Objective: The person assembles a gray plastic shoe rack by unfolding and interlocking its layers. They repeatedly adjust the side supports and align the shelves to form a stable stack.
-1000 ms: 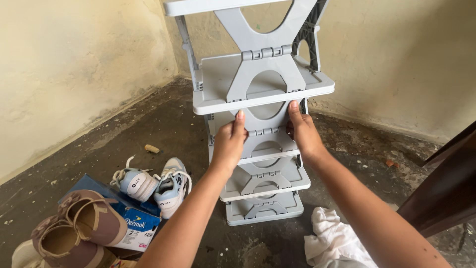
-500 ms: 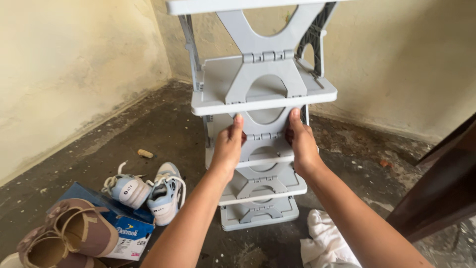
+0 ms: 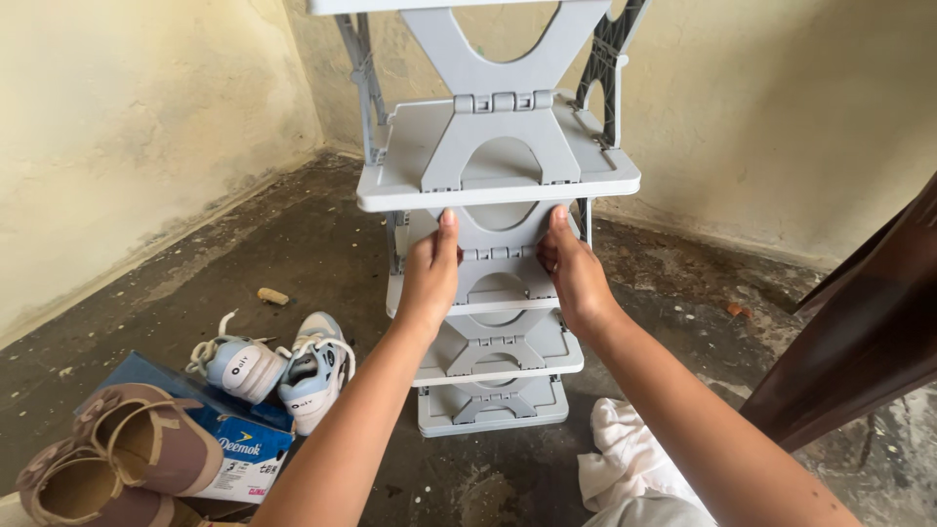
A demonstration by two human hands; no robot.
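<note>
**Both hands on the folding rack, just under its second shelf**

Nearest to you, at the bottom edge, a crumpled white cloth [image 3: 625, 459] lies on the rough dark concrete floor [image 3: 293, 244] beside your right forearm. On your left, a pair of tan slip-on shoes [image 3: 127, 459] rests on a flat blue cardboard shoe box [image 3: 239, 444]. Just beyond the box lie two white-and-pale-blue sneakers [image 3: 283, 366], toes toward you and touching each other.

Your arms reach forward to the tall grey plastic folding shoe rack [image 3: 498, 166], which stands upright on the floor in the corner where two yellowish plaster walls [image 3: 137, 127] meet. Your left hand [image 3: 429, 278] has its grip closed on the left edge of the hinged X-shaped brace panel just below the wide shelf, thumb up against the panel. Your right hand [image 3: 574, 273] grips the right edge of the same panel, thumb raised likewise. Below your hands, three smaller shelves stack down to the floor.

Farther left, a small tan scrap [image 3: 272, 296] lies alone on the floor. A dark brown wooden panel [image 3: 859, 332] leans in at your right.
</note>
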